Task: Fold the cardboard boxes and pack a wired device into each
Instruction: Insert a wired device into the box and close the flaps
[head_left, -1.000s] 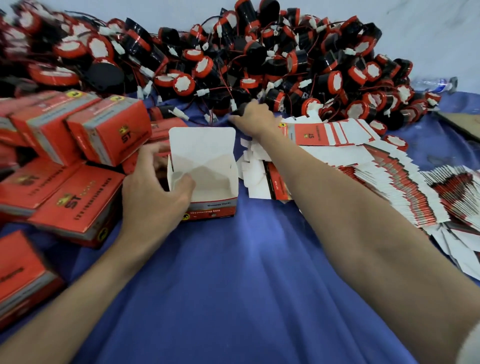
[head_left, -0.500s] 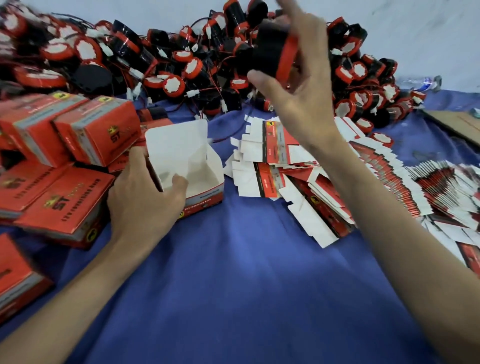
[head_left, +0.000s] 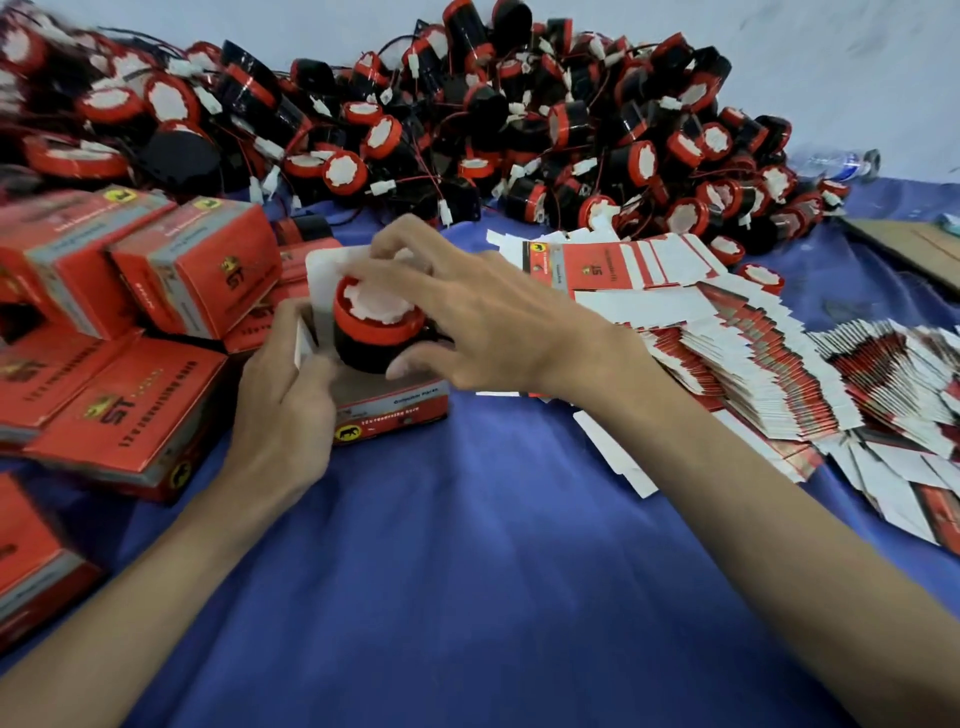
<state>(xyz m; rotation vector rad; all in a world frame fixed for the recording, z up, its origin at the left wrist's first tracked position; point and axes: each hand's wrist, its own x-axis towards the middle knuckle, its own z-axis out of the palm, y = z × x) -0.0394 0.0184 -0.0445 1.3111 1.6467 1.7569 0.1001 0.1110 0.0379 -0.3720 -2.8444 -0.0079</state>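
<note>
Plain pale grey-white wall (head_left: 831, 62) runs across the top, w/ faint marbled streaks, evenly lit, no hard shadows. Work surface is covered by a creased deep-blue cloth (head_left: 467, 545), spreading below & to the right of the grip. Far right of grip: flat brown cardboard sheet (head_left: 914, 244) on the cloth; clear plastic bottle (head_left: 841, 162) lying against the wall.

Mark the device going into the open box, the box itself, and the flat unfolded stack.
device (head_left: 371, 306), head view, white top face.
open box (head_left: 400, 408), head view, front wall.
flat stack (head_left: 727, 358), head view, stack middle.
</note>
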